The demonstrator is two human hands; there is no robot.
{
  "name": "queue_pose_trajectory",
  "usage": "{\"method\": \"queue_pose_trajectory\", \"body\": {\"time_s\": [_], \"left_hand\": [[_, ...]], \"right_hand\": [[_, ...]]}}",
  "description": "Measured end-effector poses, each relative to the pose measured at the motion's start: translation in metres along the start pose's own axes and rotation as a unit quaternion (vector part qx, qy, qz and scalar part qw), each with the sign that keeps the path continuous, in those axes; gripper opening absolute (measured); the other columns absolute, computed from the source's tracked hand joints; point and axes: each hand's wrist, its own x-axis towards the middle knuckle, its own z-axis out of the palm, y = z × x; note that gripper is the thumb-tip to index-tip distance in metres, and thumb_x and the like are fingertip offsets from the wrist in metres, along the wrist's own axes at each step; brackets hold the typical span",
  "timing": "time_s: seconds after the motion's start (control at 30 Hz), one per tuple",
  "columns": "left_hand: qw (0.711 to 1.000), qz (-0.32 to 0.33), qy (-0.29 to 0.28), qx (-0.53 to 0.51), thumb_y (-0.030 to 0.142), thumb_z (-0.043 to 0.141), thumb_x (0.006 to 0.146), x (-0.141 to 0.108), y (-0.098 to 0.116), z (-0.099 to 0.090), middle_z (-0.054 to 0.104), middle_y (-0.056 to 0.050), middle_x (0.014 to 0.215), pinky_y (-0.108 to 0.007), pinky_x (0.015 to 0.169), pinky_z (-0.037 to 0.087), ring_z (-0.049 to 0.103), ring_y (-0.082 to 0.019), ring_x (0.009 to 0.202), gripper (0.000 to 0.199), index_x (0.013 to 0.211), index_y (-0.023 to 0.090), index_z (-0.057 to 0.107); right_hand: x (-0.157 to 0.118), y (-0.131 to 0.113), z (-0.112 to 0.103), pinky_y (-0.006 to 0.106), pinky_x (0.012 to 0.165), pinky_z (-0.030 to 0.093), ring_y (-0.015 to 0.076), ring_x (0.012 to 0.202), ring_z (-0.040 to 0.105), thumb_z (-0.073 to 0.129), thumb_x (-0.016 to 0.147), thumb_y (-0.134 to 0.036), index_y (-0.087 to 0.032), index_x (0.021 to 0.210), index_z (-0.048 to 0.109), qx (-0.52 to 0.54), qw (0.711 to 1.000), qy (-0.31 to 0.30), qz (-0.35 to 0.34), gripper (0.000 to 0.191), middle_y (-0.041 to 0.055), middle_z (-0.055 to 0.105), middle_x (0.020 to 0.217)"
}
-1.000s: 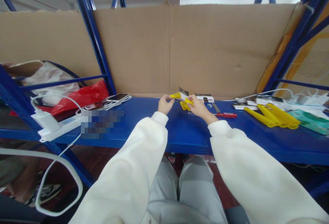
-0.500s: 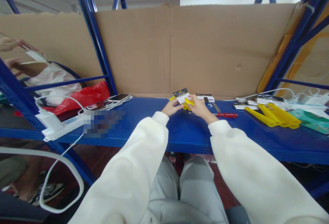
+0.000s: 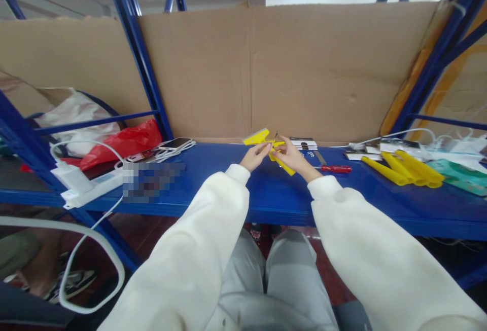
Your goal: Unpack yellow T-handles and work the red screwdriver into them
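Above the blue shelf surface, my left hand (image 3: pixel 255 156) and my right hand (image 3: pixel 291 154) are close together, both closed on a yellow tool (image 3: pixel 257 137). Its wide flat head points up and left, and a yellow handle part (image 3: pixel 284 163) slants down to the right below my fingers. A small dark piece (image 3: pixel 276 134) sticks up between the hands; what it is cannot be made out. Just right of my right hand lies a red screwdriver (image 3: pixel 335 169), partly hidden. A flat metal blade (image 3: pixel 319 157) rests behind it.
Several yellow handles (image 3: pixel 413 169) and stacked cards (image 3: pixel 399 146) lie at the right, beside a green packet (image 3: pixel 458 176). At the left are a phone (image 3: pixel 175 143), a red bag (image 3: pixel 124 143) and a white power strip (image 3: pixel 95 186). A cardboard wall (image 3: pixel 304 72) stands behind.
The yellow tool has been turned over: the dark and white card face is gone from view and the yellow head and handle show. At the far left, another person's hands have left the view.
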Motion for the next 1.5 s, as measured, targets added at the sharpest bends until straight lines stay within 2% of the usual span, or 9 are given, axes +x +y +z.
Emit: {"method": "queue_pose_trajectory", "body": {"time_s": [0.13,0.33,0.5,0.7,1.0,1.1,1.23,1.37,1.5], "left_hand": [[0.996,-0.011,0.071,-0.052,0.040,0.070,0.086,0.005,0.000,-0.003,0.080,-0.009,0.104,-0.041,0.106,0.050,0.069,-0.028,0.116,0.027,0.088,0.015,0.079],[0.987,-0.056,0.085,-0.128,0.053,0.071,0.082,0.009,-0.002,-0.009,0.080,-0.010,0.102,-0.040,0.095,0.057,0.072,-0.030,0.111,0.040,0.093,0.016,0.077],[0.981,-0.081,0.125,-0.121,0.059,0.072,0.079,0.010,0.000,-0.011,0.079,-0.008,0.092,-0.038,0.081,0.060,0.076,-0.029,0.094,0.047,0.101,0.017,0.076],[0.975,-0.099,0.174,-0.095,0.049,0.074,0.081,0.010,-0.001,-0.012,0.075,-0.004,0.075,-0.036,0.069,0.061,0.076,-0.027,0.081,0.037,0.104,0.020,0.074],[0.947,-0.152,0.278,-0.049,0.023,0.074,0.082,0.010,-0.001,-0.021,0.072,-0.008,0.107,-0.031,0.069,0.059,0.073,-0.018,0.075,0.053,0.131,0.020,0.053],[0.932,-0.175,0.311,-0.065,0.015,0.069,0.081,0.010,0.001,-0.023,0.072,-0.006,0.100,-0.028,0.064,0.057,0.070,-0.015,0.067,0.061,0.138,0.021,0.047],[0.927,-0.178,0.320,-0.083,0.015,0.068,0.081,0.013,0.000,-0.025,0.068,0.002,0.078,-0.026,0.058,0.056,0.067,-0.014,0.059,0.061,0.137,0.024,0.049],[0.945,-0.167,0.269,-0.084,0.016,0.067,0.081,0.015,-0.003,-0.027,0.063,0.004,0.065,-0.028,0.062,0.057,0.068,-0.016,0.059,0.043,0.124,0.018,0.059],[0.949,-0.165,0.254,-0.084,0.013,0.064,0.081,0.011,-0.002,-0.026,0.063,0.003,0.060,-0.029,0.064,0.057,0.066,-0.016,0.056,0.029,0.110,0.015,0.063]], "right_hand": [[-0.004,-0.014,0.001,0.034,0.072,0.061,0.0200,0.080,0.073,0.063,0.089,-0.024,-0.019,0.123,0.058,0.166,0.977,-0.028,0.130,0.034,0.0063,0.076,0.092],[-0.007,-0.028,-0.005,0.029,0.058,0.059,0.0186,0.065,0.070,0.059,0.092,-0.017,-0.018,0.095,0.064,0.252,0.946,-0.021,0.201,0.006,0.0073,0.075,0.080],[-0.007,-0.029,-0.009,0.025,0.058,0.056,0.0171,0.064,0.069,0.054,0.093,-0.015,-0.017,0.084,0.066,0.245,0.943,-0.036,0.220,0.016,0.0058,0.074,0.074],[-0.006,-0.023,-0.009,0.022,0.056,0.051,0.0133,0.057,0.063,0.056,0.093,-0.018,-0.018,0.082,0.062,0.247,0.942,-0.034,0.226,0.013,0.0027,0.071,0.068],[-0.008,-0.025,-0.013,0.021,0.053,0.043,0.0102,0.048,0.052,0.065,0.090,-0.030,-0.019,0.072,0.057,0.240,0.948,-0.060,0.202,0.023,-0.0021,0.058,0.052],[-0.007,-0.025,-0.013,0.021,0.053,0.043,0.0107,0.049,0.051,0.066,0.087,-0.032,-0.019,0.074,0.058,0.243,0.947,-0.068,0.197,0.020,-0.0018,0.058,0.054],[0.001,-0.018,-0.015,0.024,0.051,0.043,0.0121,0.049,0.050,0.061,0.079,-0.031,-0.021,0.071,0.053,0.252,0.950,-0.011,0.183,0.015,-0.0023,0.056,0.056],[0.011,-0.012,-0.022,0.024,0.047,0.041,0.0124,0.048,0.049,0.060,0.074,-0.029,-0.024,0.069,0.044,0.263,0.946,0.090,0.167,0.017,-0.0036,0.051,0.054],[0.015,-0.013,-0.034,0.018,0.042,0.035,0.0092,0.044,0.047,0.061,0.073,-0.021,-0.024,0.075,0.045,0.252,0.928,0.214,0.174,0.017,-0.0063,0.051,0.054]]}}
